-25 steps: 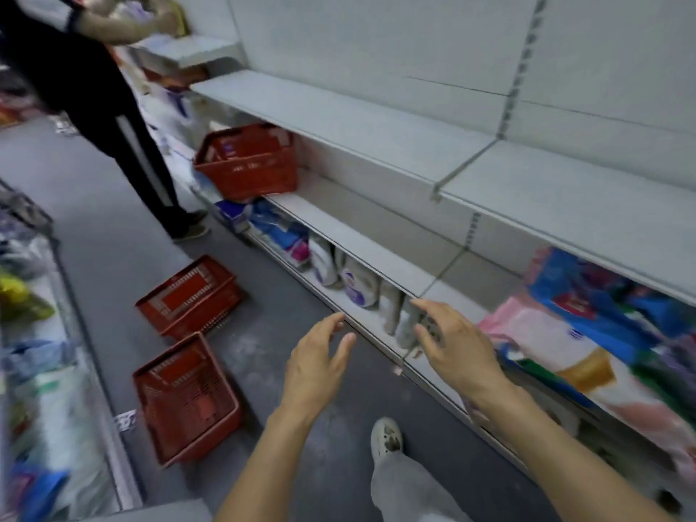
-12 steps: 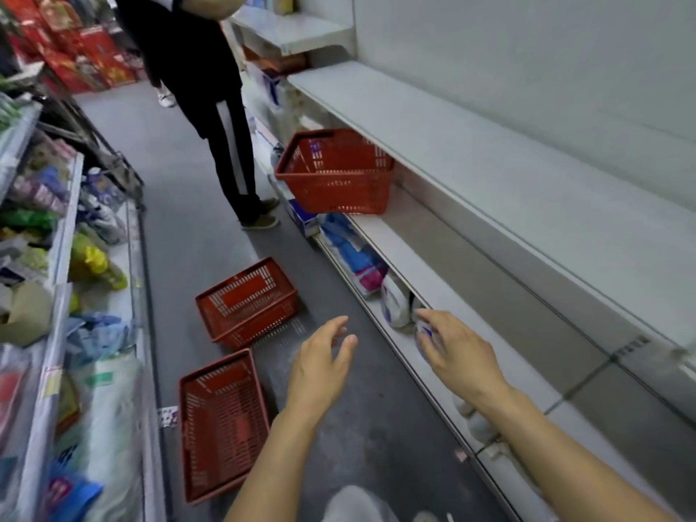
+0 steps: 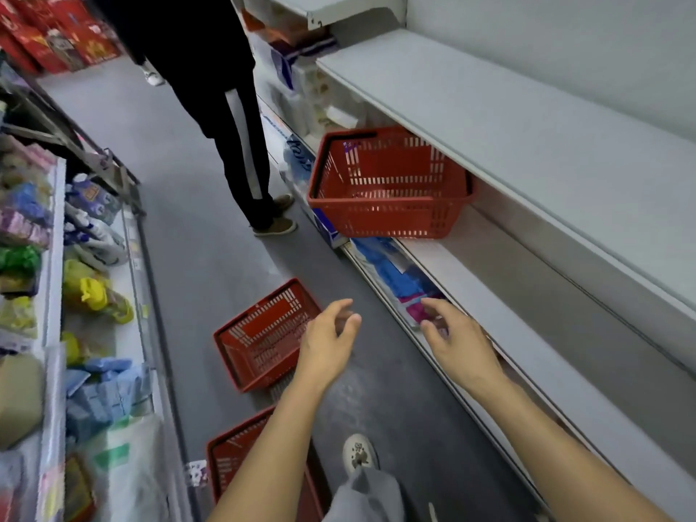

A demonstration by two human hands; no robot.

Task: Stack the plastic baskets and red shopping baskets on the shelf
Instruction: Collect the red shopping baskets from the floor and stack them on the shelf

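Observation:
A red shopping basket (image 3: 388, 186) sits on the grey middle shelf (image 3: 527, 333) at the right, overhanging the shelf's front edge. Two more red baskets lie on the grey floor: one (image 3: 263, 335) just left of my hands, another (image 3: 237, 457) nearer me, partly hidden behind my left forearm. My left hand (image 3: 327, 340) is held out in front of me, fingers apart and empty, over the right rim of the farther floor basket. My right hand (image 3: 455, 340) is also empty with fingers spread, close to the shelf's front edge.
A person in dark trousers (image 3: 229, 126) stands in the aisle just left of the shelf basket. Packaged goods (image 3: 395, 280) fill the bottom shelf. A low display (image 3: 75, 295) of bagged products lines the left side. My shoe (image 3: 357, 454) is on the floor.
My view has swung left along the aisle and I have moved closer to the baskets. Both hands stay raised, open and empty, now nearer the farther floor basket.

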